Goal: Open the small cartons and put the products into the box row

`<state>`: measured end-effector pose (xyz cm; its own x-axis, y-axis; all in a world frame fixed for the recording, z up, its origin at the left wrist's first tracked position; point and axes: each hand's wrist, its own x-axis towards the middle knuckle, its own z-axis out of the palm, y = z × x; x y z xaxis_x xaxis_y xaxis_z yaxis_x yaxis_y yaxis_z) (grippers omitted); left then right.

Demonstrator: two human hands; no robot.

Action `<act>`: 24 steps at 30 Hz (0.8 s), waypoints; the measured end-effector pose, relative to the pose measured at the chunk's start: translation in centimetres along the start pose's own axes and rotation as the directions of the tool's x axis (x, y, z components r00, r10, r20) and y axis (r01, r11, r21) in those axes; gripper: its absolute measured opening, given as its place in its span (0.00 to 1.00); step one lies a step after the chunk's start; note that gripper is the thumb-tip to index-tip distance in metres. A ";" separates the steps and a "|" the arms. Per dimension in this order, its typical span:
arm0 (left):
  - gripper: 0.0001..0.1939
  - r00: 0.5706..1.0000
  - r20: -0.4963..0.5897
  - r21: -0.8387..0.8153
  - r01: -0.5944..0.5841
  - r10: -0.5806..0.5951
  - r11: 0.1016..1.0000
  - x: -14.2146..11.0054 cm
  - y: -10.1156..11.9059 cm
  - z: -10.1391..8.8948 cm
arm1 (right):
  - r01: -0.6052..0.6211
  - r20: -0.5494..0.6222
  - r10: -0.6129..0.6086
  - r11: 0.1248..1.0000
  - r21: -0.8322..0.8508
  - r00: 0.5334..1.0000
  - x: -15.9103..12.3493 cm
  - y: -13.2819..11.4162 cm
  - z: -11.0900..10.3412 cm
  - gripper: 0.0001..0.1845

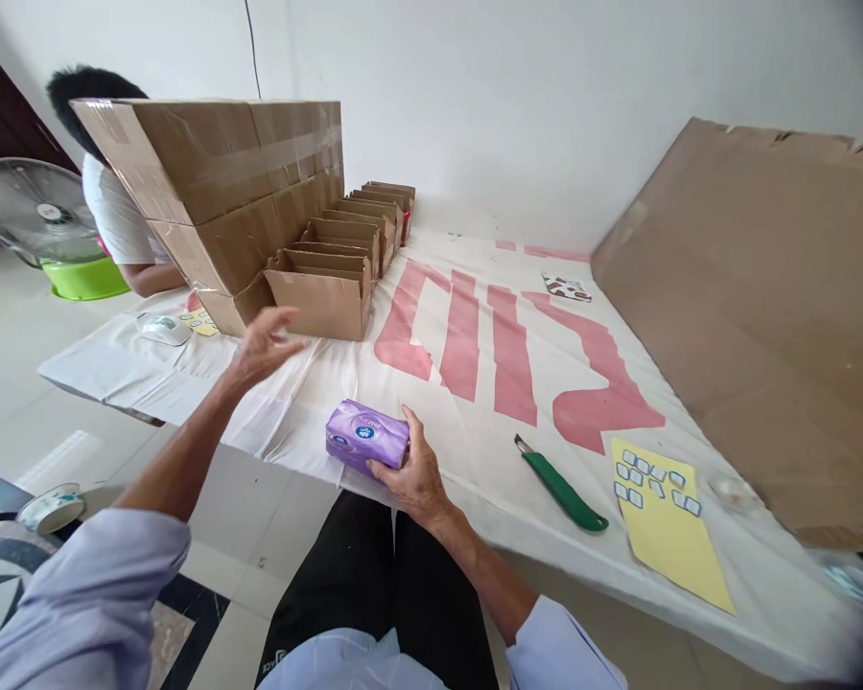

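My right hand point(418, 471) grips the right end of a purple tissue pack point(365, 436) at the table's front edge. Fingers and thumb wrap that end, and the pack's printed side faces up. My left hand point(265, 347) is raised with fingers apart and nothing in it. It hovers just in front of the nearest open cardboard box point(317, 305), slightly blurred; I cannot tell whether it touches the box. Further right on the white tablecloth lies a green utility knife point(565, 491) with its blade tip showing.
Stacked taped cartons point(208, 163) stand left, hiding part of a person point(119, 211). Several open boxes point(381, 206) run back from the nearest one. A yellow sheet point(672, 537) with stickers lies right, beside a large leaning cardboard panel point(769, 316). A fan point(39, 211) stands far left.
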<state>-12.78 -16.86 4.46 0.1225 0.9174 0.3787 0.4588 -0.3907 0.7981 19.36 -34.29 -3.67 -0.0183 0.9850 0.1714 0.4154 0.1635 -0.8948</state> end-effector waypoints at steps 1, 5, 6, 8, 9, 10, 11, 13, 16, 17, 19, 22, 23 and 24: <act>0.42 0.987 0.157 -0.072 0.039 -0.028 0.997 -1.8 0.2 0.8 | -0.001 -0.006 0.001 1.000 0.016 1.000 0.3 0.0 0.0 0.57; 0.56 0.850 0.518 -0.257 0.264 -0.098 0.930 -7.0 0.7 3.6 | 0.034 -0.009 -0.033 0.998 0.051 0.999 0.9 0.1 0.3 0.56; 0.57 0.832 0.546 -0.286 0.299 -0.102 0.910 -7.6 0.7 3.9 | 0.045 -0.002 -0.045 0.998 0.053 0.999 1.0 0.2 0.4 0.57; 0.59 0.806 0.585 -0.327 0.339 -0.093 0.882 -8.3 0.8 3.9 | 0.056 0.010 -0.057 0.996 0.063 0.998 0.9 0.4 0.4 0.57; 0.60 0.793 0.604 -0.338 0.351 -0.085 0.873 -8.5 0.9 3.8 | 0.056 0.014 -0.057 0.996 0.073 0.998 0.8 0.5 0.4 0.57; 0.61 0.780 0.621 -0.350 0.363 -0.076 0.864 -8.7 1.0 3.6 | 0.054 0.015 -0.055 0.995 0.086 0.998 0.7 0.6 0.4 0.58; 0.60 0.768 0.637 -0.369 0.376 -0.063 0.850 -8.9 1.0 3.5 | 0.052 0.013 -0.053 0.994 0.097 0.998 0.7 0.7 0.4 0.58; 0.61 0.753 0.658 -0.416 0.401 -0.034 0.816 -9.5 1.3 3.6 | 0.052 -0.001 -0.052 0.993 0.108 0.999 0.7 0.9 0.5 0.57; 0.61 0.781 0.621 -0.430 0.412 -0.068 0.803 -10.7 1.9 4.7 | 0.062 -0.033 -0.059 0.994 0.093 0.998 1.0 1.0 0.9 0.57; 0.58 0.804 0.585 -0.413 0.407 -0.105 0.815 -11.0 2.2 5.2 | 0.070 -0.036 -0.067 0.994 0.086 0.997 1.1 1.0 1.0 0.56; 0.50 0.847 0.506 -0.389 0.394 -0.165 0.833 -11.1 2.6 6.1 | 0.100 -0.036 -0.097 0.992 0.075 0.995 1.2 1.0 1.1 0.56; 0.42 0.885 0.434 -0.433 0.370 -0.170 0.822 -9.7 2.7 6.0 | 0.164 -0.030 -0.162 0.985 0.058 0.986 0.9 1.4 0.7 0.52; 0.41 0.899 0.405 -0.455 0.355 -0.165 0.817 -8.8 2.5 5.5 | 0.179 -0.032 -0.177 0.983 0.052 0.984 0.7 1.7 0.4 0.50; 0.41 0.916 0.366 -0.475 0.334 -0.162 0.814 -7.7 2.3 4.8 | 0.186 -0.037 -0.185 0.981 0.045 0.982 0.5 2.0 0.1 0.47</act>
<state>-8.43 -24.45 1.17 0.3596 0.9320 0.0460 -0.0033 -0.0481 0.9988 20.14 -33.43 -5.40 -0.0614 0.9352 0.3488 0.3635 0.3464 -0.8648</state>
